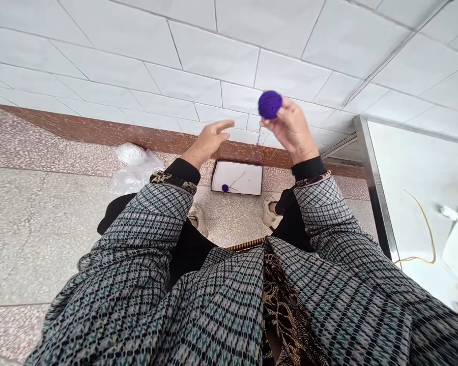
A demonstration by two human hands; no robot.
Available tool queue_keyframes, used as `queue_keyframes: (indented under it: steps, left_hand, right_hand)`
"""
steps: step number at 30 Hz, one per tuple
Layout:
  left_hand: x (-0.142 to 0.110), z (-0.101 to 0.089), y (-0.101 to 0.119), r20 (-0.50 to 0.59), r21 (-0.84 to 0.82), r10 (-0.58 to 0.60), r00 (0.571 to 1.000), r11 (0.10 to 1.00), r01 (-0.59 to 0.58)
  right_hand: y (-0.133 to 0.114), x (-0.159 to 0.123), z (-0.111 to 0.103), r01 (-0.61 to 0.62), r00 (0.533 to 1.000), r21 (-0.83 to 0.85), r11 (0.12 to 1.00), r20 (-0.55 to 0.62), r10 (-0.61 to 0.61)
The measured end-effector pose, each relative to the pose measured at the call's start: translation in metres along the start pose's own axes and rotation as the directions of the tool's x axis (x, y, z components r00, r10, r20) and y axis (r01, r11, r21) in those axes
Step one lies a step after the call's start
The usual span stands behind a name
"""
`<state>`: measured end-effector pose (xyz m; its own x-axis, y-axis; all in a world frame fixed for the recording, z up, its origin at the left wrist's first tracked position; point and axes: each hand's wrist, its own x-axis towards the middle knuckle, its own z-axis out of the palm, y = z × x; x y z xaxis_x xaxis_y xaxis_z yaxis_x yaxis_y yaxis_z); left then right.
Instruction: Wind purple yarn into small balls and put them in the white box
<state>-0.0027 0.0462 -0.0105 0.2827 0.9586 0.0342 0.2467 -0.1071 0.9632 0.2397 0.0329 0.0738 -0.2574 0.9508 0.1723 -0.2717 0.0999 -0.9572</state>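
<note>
A purple ball of yarn (269, 104) is held up in my right hand (292, 127), the fingers wrapped round its right side and underside. From it a strand of yarn (258, 137) hangs down toward a shallow dark-rimmed tray (236, 170) on the floor. My left hand (209, 141) is raised to the left of the ball, apart from it, with thumb and fingers spread and nothing visible between them. Inside the tray lies a small purple ball (225, 188) with thin dark strands beside it.
On the floor at left is a clear plastic bag (135, 173) with a whitish round bundle (130, 153). A white tiled wall (198, 61) rises ahead. At right stands a white-topped table (412, 178) bearing a yellow cord (427, 229). My shoes (270, 213) flank the tray.
</note>
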Motion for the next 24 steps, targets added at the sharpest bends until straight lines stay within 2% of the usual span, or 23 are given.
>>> queue_keyframes:
  steps: [2,3,6,8,11,13,15,17,18,20,21,22,23,24]
  left_hand:
    - [0.003,0.012,0.02,-0.047,-0.263,0.122,0.991,0.956,-0.13]
    - [0.004,0.017,0.029,-0.048,-0.358,0.135,0.99,0.923,-0.143]
    - [0.002,0.027,0.045,0.011,-0.478,0.067,0.998,0.877,-0.054]
    - [-0.003,0.028,0.049,0.03,-0.45,0.002,1.0,0.893,0.012]
    - [-0.013,0.021,0.051,0.071,-0.292,-0.019,0.997,0.956,0.039]
    - [-0.02,0.015,0.055,0.191,-0.129,-0.001,0.982,0.991,0.026]
    - [-0.025,0.008,0.06,0.318,0.006,0.011,0.948,1.0,-0.014]
    - [-0.027,0.0,0.063,0.359,0.056,0.015,0.933,0.998,-0.037]
    - [-0.026,-0.005,0.064,0.355,0.05,0.007,0.935,0.998,-0.027]
    - [-0.024,-0.015,0.062,0.348,0.001,-0.031,0.937,0.999,0.033]
    - [-0.023,-0.018,0.061,0.356,-0.035,-0.047,0.933,0.997,0.064]
    - [-0.021,-0.02,0.06,0.367,-0.079,-0.051,0.929,0.993,0.085]
    - [-0.02,-0.021,0.059,0.372,-0.128,-0.041,0.927,0.987,0.095]
    - [-0.02,-0.02,0.058,0.373,-0.174,-0.025,0.927,0.98,0.097]
  right_hand:
    - [0.006,-0.001,0.011,-0.093,0.994,-0.024,0.995,0.062,0.094]
    - [0.008,-0.001,0.015,-0.126,0.989,-0.028,0.992,0.075,0.128]
    - [0.012,0.0,0.022,-0.179,0.981,-0.006,0.984,0.076,0.179]
    - [0.016,0.004,0.022,-0.192,0.981,0.015,0.981,0.044,0.191]
    - [0.024,0.011,0.02,-0.22,0.971,0.003,0.976,-0.096,0.219]
    - [0.028,0.014,0.022,-0.256,0.951,-0.09,0.962,-0.2,0.234]
    - [0.027,0.011,0.024,-0.306,0.943,-0.265,0.915,-0.217,0.252]
    - [0.02,0.004,0.025,-0.346,0.936,-0.432,0.833,-0.104,0.335]
    - [0.015,0.0,0.024,-0.358,0.914,-0.477,0.803,-0.002,0.406]
    - [0.006,-0.007,0.02,-0.365,0.828,-0.463,0.807,0.234,0.509]
    - [0.003,-0.01,0.017,-0.364,0.795,-0.405,0.839,0.334,0.506]
    - [0.001,-0.011,0.013,-0.354,0.793,-0.322,0.878,0.394,0.464]
    - [0.0,-0.012,0.01,-0.328,0.827,-0.226,0.917,0.4,0.395]
    - [0.001,-0.011,0.006,-0.282,0.885,-0.13,0.951,0.346,0.31]
